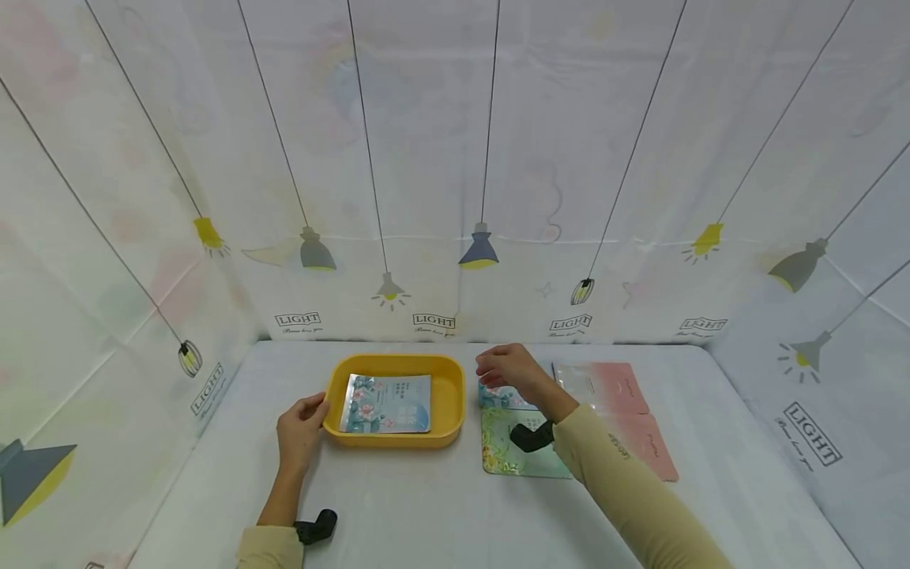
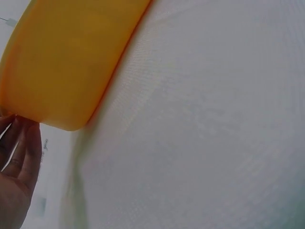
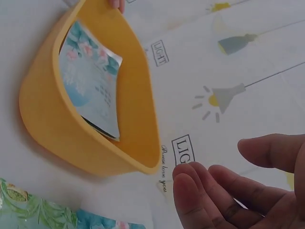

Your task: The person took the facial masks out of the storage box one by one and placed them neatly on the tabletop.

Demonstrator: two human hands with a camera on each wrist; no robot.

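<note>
Gripping with clamped fingers, the left hand (image 1: 302, 431) holds the yellow tray (image 1: 446, 395); one blue packet (image 1: 389, 404) is already inside. The right hand (image 1: 520, 371), thumb apart from empty fingers, hovers near a second blue packet (image 1: 506, 398), still outside with the green packet (image 1: 503, 444) and two pink packets (image 1: 620, 387).

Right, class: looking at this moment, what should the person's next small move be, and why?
Probably lower the right hand and pinch the partly hidden blue packet beside the green packet. That hand looks empty and close to it, a similar blue packet lies in the yellow tray, and the left hand grips the tray's edge.
</note>
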